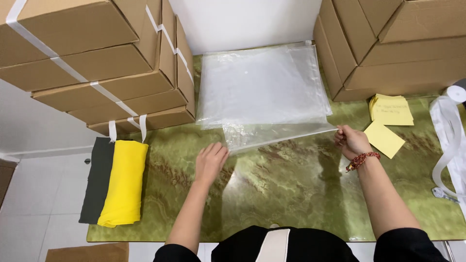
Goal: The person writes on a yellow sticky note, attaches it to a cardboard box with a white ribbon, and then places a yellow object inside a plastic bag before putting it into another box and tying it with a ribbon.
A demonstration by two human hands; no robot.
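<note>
Head view: one thin, clear, rectangular plastic bag (pixel 272 136) is drawn partly off a stack of clear plastic bags (pixel 262 85) lying flat at the back of the green marbled glossy tabletop (pixel 291 189). The bag is transparent and slightly crinkled, with glare on its surface; the marble pattern is seen through it. Its near edge runs as a straight, taut line between both hands, and its rear part is overlapped by the stack.

The left hand (pixel 210 162) is laid palm down at the bag's left near corner, fingers extended and nearly flat on the film; whether anything is pinched cannot be told. The right hand (pixel 350 140) is closed in a pinch on the bag's right near corner, thumb and fingertips clamped on the film. A red beaded bracelet (pixel 362 158) is worn on that wrist.

Taped brown cardboard boxes (pixel 97 58) are stacked at the left rear, and more brown cardboard boxes (pixel 388 48) at the right rear. A folded yellow cloth (pixel 125 182) is laid on a dark grey cloth (pixel 97 179) at the table's left edge. Yellow sticky notes (pixel 388 114) are placed just right of the right hand. White ribbon tape (pixel 449 140) is seen at the far right.
</note>
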